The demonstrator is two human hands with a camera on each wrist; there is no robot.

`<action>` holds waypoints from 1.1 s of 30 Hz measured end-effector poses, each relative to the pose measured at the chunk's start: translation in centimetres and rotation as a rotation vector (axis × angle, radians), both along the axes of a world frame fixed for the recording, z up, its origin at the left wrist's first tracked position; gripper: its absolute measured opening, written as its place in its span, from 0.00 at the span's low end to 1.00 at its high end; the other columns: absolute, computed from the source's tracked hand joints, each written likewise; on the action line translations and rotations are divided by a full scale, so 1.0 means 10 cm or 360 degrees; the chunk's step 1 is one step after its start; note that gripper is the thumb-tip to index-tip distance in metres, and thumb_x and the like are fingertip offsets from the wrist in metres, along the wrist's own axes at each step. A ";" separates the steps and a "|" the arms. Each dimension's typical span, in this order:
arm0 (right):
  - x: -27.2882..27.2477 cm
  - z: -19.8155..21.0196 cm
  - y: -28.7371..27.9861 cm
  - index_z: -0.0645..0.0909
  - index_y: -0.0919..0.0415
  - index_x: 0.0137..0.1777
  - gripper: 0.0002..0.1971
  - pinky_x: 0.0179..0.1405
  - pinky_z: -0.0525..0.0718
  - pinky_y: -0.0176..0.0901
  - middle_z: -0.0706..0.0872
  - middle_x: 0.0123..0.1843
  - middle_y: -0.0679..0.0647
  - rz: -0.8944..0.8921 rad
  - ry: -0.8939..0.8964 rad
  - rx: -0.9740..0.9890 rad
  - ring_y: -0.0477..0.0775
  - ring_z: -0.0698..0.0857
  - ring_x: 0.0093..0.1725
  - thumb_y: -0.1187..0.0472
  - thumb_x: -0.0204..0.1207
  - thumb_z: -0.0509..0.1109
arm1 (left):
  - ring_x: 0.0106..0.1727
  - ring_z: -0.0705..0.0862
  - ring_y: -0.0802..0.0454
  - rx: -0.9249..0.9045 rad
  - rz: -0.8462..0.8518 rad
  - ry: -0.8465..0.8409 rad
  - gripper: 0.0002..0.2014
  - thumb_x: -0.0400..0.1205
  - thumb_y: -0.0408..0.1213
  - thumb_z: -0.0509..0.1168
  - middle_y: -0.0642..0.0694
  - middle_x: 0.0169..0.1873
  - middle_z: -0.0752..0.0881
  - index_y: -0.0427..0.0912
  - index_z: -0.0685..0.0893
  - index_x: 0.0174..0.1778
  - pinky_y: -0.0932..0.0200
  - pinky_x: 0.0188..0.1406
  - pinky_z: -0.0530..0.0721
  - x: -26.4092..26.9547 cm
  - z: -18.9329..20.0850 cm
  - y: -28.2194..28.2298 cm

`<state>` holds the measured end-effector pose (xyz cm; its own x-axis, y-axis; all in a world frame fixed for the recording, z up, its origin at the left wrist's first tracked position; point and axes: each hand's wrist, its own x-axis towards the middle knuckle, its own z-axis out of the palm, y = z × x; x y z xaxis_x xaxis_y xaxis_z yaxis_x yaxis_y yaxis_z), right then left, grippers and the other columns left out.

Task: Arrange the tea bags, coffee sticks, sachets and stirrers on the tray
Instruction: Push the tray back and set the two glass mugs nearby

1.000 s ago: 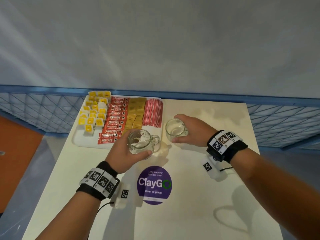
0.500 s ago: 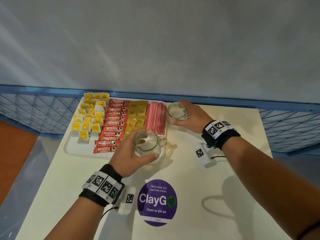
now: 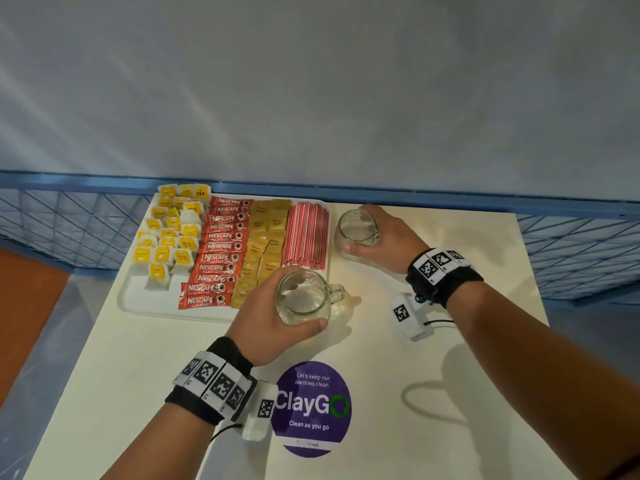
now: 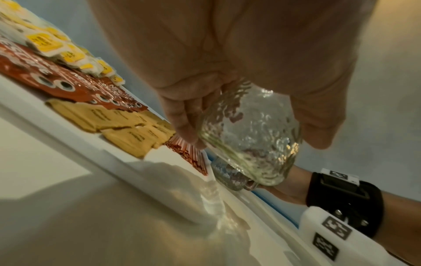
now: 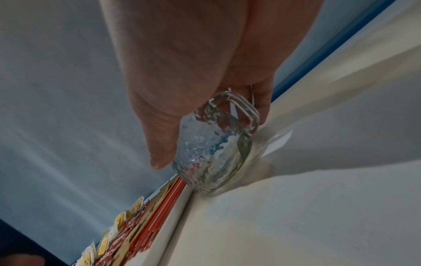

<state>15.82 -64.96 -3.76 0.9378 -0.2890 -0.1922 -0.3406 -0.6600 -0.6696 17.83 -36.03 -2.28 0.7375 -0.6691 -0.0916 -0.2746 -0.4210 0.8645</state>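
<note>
left hand (image 3: 266, 317) gripping near glass mug (image 3: 304, 301) beside tray (image 3: 152, 303), right hand (image 3: 388, 240) gripping far glass mug (image 3: 356, 230) next to stirrers (image 3: 306, 237)

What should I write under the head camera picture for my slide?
Each hand, left and right, grips a glass mug beside a tray of tea bags, coffee sticks, sachets and stirrers.

Coffee sticks (image 3: 214, 251): "NESCAFE CLASSIC"
Tea bags (image 3: 169, 233): "TEA"
Sachets (image 3: 263, 251): "Brown Sugar"
Purple sticker (image 3: 311, 408): "ClayGO", "Clean as you go"
</note>
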 end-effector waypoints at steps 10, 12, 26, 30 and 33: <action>-0.22 0.03 -0.14 0.62 0.47 0.86 0.45 0.73 0.78 0.49 0.75 0.82 0.48 0.0000 -0.0014 0.0064 0.53 0.78 0.77 0.37 0.73 0.78 | 0.66 0.74 0.66 0.0239 -0.0296 -0.0027 0.41 0.62 0.64 0.82 0.70 0.61 0.76 0.65 0.72 0.69 0.64 0.66 0.75 -0.41 -0.20 -0.30; -0.31 0.02 -0.17 0.67 0.47 0.84 0.38 0.69 0.79 0.48 0.78 0.80 0.48 0.0003 -0.0075 0.0045 0.52 0.80 0.74 0.41 0.76 0.77 | 0.65 0.74 0.64 0.0262 -0.0351 -0.0027 0.39 0.62 0.66 0.81 0.75 0.59 0.74 0.69 0.69 0.66 0.63 0.65 0.76 -0.44 -0.18 -0.36; -0.63 -0.18 -0.23 0.75 0.51 0.78 0.23 0.65 0.84 0.49 0.84 0.71 0.48 -0.0048 -0.0189 0.0072 0.48 0.83 0.64 0.55 0.84 0.71 | 0.66 0.71 0.66 0.0354 -0.0495 -0.0091 0.44 0.62 0.68 0.82 0.71 0.62 0.72 0.66 0.67 0.71 0.63 0.68 0.75 -0.44 -0.27 -0.60; -0.55 -0.24 -0.27 0.81 0.51 0.72 0.16 0.61 0.87 0.49 0.88 0.63 0.46 -0.0100 -0.0258 0.0022 0.46 0.86 0.57 0.55 0.86 0.68 | 0.73 0.68 0.63 0.0298 -0.0601 -0.0090 0.48 0.61 0.72 0.79 0.67 0.71 0.70 0.70 0.64 0.75 0.59 0.74 0.71 -0.33 -0.17 -0.61; -0.49 -0.24 -0.29 0.84 0.52 0.68 0.13 0.57 0.88 0.47 0.89 0.57 0.45 -0.0147 -0.0273 0.0033 0.44 0.87 0.50 0.55 0.86 0.69 | 0.72 0.74 0.59 0.0128 -0.0393 -0.0013 0.40 0.74 0.75 0.63 0.58 0.75 0.73 0.60 0.68 0.79 0.52 0.72 0.76 -0.15 -0.07 -0.69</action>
